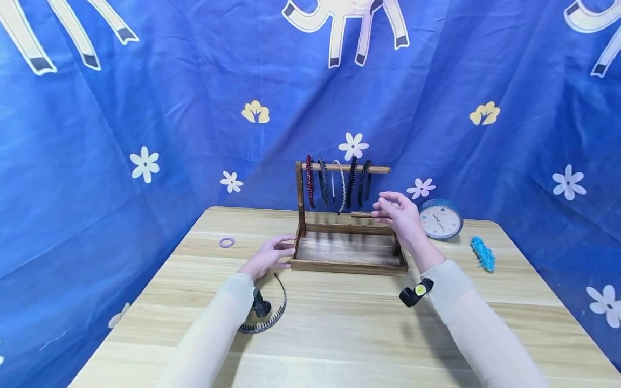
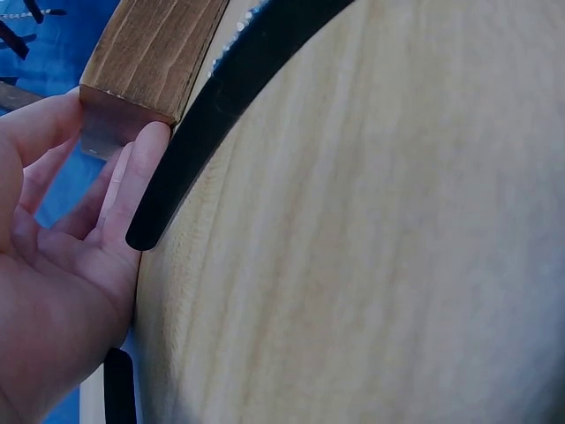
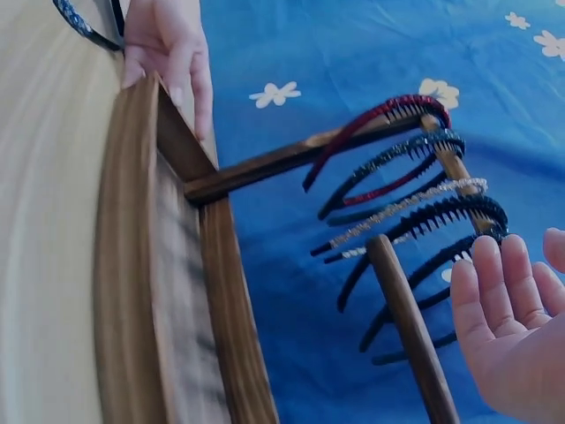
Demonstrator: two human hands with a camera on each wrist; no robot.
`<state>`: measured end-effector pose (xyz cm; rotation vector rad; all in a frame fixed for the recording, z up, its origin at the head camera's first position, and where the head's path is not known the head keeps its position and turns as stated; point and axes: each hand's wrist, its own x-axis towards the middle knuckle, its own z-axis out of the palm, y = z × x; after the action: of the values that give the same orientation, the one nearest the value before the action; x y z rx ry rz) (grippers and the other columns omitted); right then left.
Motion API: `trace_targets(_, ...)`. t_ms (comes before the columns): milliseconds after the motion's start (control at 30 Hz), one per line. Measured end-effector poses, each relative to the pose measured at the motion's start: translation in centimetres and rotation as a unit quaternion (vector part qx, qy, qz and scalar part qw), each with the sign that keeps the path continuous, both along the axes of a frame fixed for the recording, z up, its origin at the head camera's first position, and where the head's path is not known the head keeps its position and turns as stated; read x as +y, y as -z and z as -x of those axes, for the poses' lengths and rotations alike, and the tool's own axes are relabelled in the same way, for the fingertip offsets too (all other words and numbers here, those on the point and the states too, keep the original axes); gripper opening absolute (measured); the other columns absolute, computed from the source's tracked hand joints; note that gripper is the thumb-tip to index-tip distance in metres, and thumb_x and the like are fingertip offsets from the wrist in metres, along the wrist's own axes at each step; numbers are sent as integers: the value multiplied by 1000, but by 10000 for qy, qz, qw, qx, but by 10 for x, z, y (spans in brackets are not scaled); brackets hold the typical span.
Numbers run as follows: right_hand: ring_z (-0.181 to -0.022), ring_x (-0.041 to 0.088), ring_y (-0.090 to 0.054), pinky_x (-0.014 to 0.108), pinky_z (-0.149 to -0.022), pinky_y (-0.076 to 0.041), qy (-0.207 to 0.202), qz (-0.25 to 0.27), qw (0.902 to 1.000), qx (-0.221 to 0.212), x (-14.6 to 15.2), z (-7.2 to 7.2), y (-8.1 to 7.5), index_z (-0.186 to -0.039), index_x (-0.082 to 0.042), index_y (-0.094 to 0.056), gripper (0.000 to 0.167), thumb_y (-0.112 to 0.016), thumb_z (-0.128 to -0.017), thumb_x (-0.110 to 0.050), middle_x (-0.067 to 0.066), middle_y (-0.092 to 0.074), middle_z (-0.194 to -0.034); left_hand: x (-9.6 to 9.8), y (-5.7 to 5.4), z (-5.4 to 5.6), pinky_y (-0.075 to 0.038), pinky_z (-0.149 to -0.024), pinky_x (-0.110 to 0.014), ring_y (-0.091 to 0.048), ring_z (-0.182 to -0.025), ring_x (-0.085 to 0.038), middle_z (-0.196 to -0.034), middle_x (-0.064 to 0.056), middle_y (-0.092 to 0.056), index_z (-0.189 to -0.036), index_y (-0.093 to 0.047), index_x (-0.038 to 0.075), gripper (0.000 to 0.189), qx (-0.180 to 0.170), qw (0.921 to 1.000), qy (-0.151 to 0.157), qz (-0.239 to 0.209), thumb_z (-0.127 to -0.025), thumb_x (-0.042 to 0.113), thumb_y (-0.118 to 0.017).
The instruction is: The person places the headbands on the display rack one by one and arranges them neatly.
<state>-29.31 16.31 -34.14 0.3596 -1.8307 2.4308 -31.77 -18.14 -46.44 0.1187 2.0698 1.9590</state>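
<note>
A wooden rack (image 1: 346, 266) with a shallow tray stands at the table's middle. Headbands hang from its upper bar (image 1: 381, 170): a red headband (image 1: 309, 180), a white beaded headband (image 1: 342, 188) and several dark ones. At the tray's left end, my left hand (image 1: 269, 255) touches the corner with its fingers spread. Beside the headbands and the lower rod (image 3: 408, 322), my right hand (image 1: 400, 216) is held up, palm bare and fingers extended. A dark toothed headband (image 1: 281, 311) with sparkly stones lies on the table under my left wrist.
A round blue clock (image 1: 440, 219) stands behind my right forearm. A bundle of bright blue cord (image 1: 483, 254) lies at the right, a purple ring (image 1: 226, 242) at the left. Blue patterned cloth (image 1: 194, 134) hangs behind the wood-grain table (image 1: 339, 328).
</note>
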Motion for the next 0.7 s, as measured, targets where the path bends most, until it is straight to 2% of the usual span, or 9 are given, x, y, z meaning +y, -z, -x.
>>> trace_targets(333,-74,19,-66,40,-75,-57,-115,-32,9999,120,-11,-17,29,-121,8,-44,35,-56,-93,-11,8,-66,-86,1,1,2,-55,-80,-41,-49,-110,-30,-131,-18,-43,-137,-44,14,51,3,10000,-9,1,-90,4,-59)
trace_targets(567,-76,22,-65,43,-78,-55,-212,-88,9996,-183,-26,-29,49,-113,1,-51,24,-57,-92,-7,10,-66,-86,0,3,3,-55,-79,-42,-50,-109,-29,-130,-18,-45,-137,-45,15,51,-10,10000,-24,-3,-89,4,-60)
trace_targets(700,-77,24,-64,37,-73,-57,-445,-124,9989,-95,-37,-37,56,-116,7,-49,30,-58,-91,-6,13,-65,-87,1,3,3,-55,-80,-41,-50,-109,-29,-130,-17,-44,-137,-46,15,51,-17,10000,-33,-24,-89,5,-60)
